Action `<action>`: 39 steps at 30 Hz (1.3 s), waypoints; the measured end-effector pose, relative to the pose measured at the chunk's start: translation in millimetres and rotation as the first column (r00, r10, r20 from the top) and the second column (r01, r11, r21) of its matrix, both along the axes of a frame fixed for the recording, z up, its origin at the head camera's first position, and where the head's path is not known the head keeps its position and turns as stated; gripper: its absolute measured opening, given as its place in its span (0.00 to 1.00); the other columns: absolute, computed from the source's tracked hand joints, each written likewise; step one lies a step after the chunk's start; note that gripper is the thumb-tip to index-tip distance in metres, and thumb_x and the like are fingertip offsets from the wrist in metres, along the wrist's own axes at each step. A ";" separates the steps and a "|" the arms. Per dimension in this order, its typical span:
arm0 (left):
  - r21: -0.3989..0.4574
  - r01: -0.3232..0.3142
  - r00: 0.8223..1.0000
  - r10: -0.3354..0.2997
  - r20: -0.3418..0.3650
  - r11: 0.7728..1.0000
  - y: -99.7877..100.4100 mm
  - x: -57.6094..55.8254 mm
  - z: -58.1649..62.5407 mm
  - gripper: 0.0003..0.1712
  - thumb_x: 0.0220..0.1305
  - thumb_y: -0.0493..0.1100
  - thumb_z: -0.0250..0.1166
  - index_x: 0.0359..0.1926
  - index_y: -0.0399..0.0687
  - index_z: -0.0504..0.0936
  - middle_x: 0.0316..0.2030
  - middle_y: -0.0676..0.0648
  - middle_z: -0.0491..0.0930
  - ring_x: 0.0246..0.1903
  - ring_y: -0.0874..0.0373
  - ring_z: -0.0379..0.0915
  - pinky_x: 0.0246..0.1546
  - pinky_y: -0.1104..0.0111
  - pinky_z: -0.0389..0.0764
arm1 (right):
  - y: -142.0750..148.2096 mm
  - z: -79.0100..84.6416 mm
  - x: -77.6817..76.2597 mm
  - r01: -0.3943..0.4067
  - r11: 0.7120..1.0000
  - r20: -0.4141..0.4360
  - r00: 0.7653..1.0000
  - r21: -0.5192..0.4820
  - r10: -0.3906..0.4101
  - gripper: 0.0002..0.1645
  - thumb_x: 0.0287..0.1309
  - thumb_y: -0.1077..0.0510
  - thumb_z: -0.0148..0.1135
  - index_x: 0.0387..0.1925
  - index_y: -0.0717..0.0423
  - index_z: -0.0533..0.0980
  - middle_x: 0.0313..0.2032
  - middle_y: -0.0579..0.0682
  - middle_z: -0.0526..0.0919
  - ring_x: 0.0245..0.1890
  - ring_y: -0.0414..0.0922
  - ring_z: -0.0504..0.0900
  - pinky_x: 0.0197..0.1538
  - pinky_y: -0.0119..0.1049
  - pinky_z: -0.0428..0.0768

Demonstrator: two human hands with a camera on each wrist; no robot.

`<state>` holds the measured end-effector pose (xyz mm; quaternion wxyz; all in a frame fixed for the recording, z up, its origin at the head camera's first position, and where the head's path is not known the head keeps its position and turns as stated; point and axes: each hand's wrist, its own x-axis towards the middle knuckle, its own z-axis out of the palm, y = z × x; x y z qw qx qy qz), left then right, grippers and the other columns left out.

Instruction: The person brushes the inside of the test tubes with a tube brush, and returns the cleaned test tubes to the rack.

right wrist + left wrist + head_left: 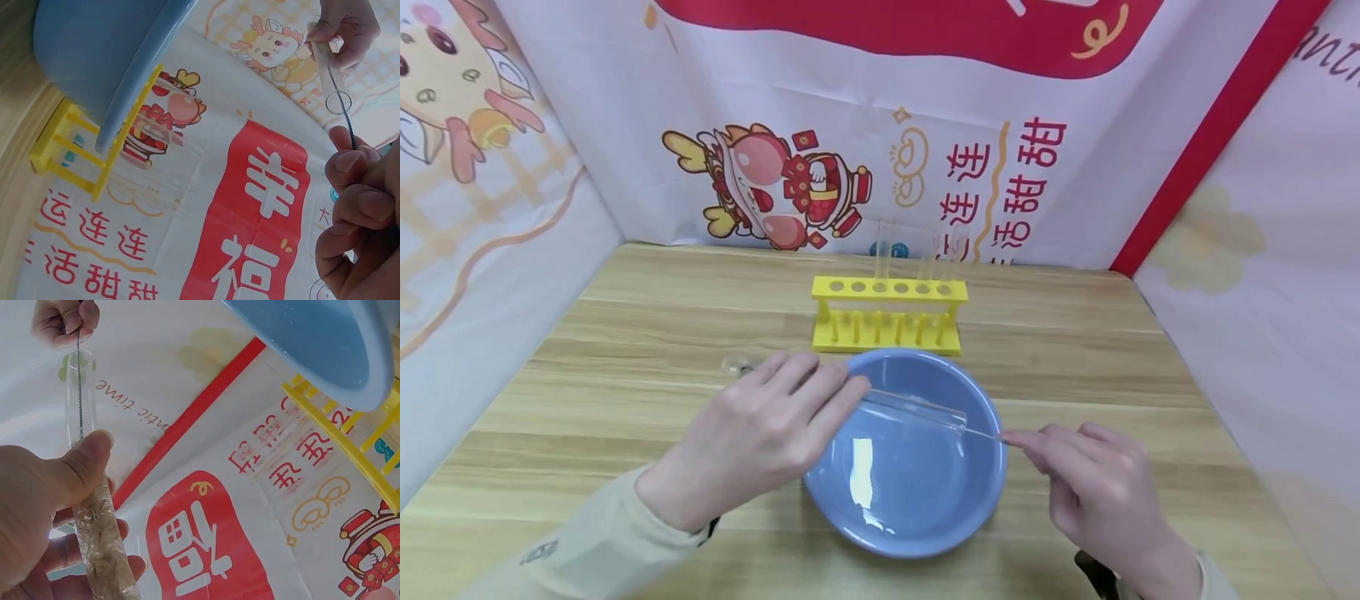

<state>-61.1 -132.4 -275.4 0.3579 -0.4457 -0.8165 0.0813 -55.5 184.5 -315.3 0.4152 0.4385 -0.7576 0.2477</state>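
Over the blue basin (902,500), my left hand (767,425) grips a clear glass test tube (925,410), its mouth towards the right. A test tube brush is inside; its pale, wet-looking bristles (103,544) fill the part of the tube within the left fingers. The brush's twisted wire handle (344,109) comes out of the tube mouth. At the basin's right rim, my right hand (1097,479) pinches that wire between thumb and fingertips, apart from the tube mouth. The tube's far end is hidden behind the left hand in the head view.
Behind the basin stands a yellow test tube rack (887,343) with several clear tubes (882,262) upright in it. A small clear round object (741,364) shows left of the left hand; its kind cannot be told. Printed cloth (820,75) hangs behind the wooden table (662,308).
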 end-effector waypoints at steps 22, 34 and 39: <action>0.003 -0.039 0.999 0.039 0.032 0.999 -14.3 -12.0 -12.8 0.13 0.71 0.34 0.59 0.54 0.38 0.81 0.42 0.41 0.82 0.40 0.45 0.77 0.48 0.56 0.83 | 26.8 -13.3 -2.2 -0.079 0.992 0.658 0.743 -0.097 0.123 0.24 0.48 0.86 0.59 0.36 0.58 0.84 0.20 0.39 0.72 0.17 0.33 0.68 0.17 0.22 0.66; 0.027 -0.041 0.997 0.039 0.062 0.999 -19.3 -17.7 -19.0 0.13 0.72 0.34 0.58 0.54 0.39 0.80 0.42 0.41 0.80 0.41 0.44 0.77 0.49 0.55 0.82 | 37.6 -12.9 -6.5 -0.115 0.987 0.750 0.641 -0.112 0.160 0.20 0.55 0.83 0.57 0.38 0.60 0.83 0.20 0.41 0.73 0.17 0.39 0.69 0.16 0.29 0.67; 0.028 -0.048 0.996 0.046 0.074 0.998 -21.0 -18.8 -20.0 0.14 0.68 0.34 0.64 0.53 0.39 0.80 0.42 0.41 0.80 0.42 0.44 0.78 0.49 0.55 0.83 | 40.4 -13.7 -7.0 -0.122 0.986 0.762 0.627 -0.110 0.163 0.21 0.56 0.82 0.56 0.39 0.59 0.83 0.20 0.41 0.73 0.18 0.38 0.70 0.18 0.30 0.68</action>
